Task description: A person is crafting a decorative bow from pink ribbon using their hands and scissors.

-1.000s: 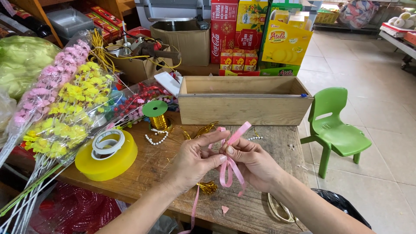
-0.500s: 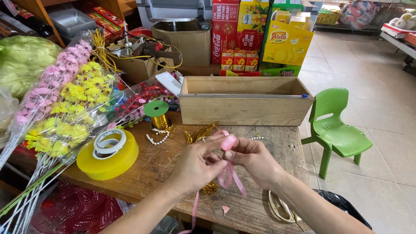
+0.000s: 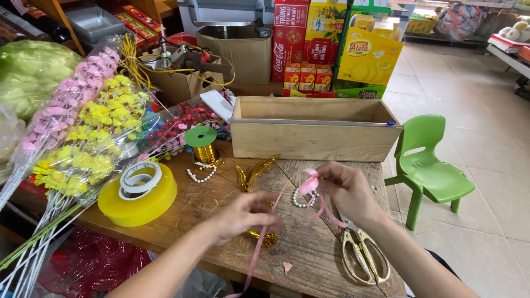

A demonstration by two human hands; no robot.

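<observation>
The box (image 3: 314, 132) is sitting at the back of the table (image 3: 210, 204). The tape rolls (image 3: 138, 190) are lying on the left, the scissors (image 3: 361, 256) on the right, the chair (image 3: 430, 165) beside the table.

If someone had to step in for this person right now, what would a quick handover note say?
Right hand: pinches a small pink ribbon bow at its knot, raised above the wooden table.
Left hand: holds the ribbon's long tail, which trails off the near table edge.
Nearby: gold scissors under the right wrist, a short pearl string below the bow, gold leaf trim, yellow tape roll, gold ribbon spool, wooden box.
Done: loops appear formed.
Left: the long tail is uncut; whether the knot is tight cannot be seen.
</observation>
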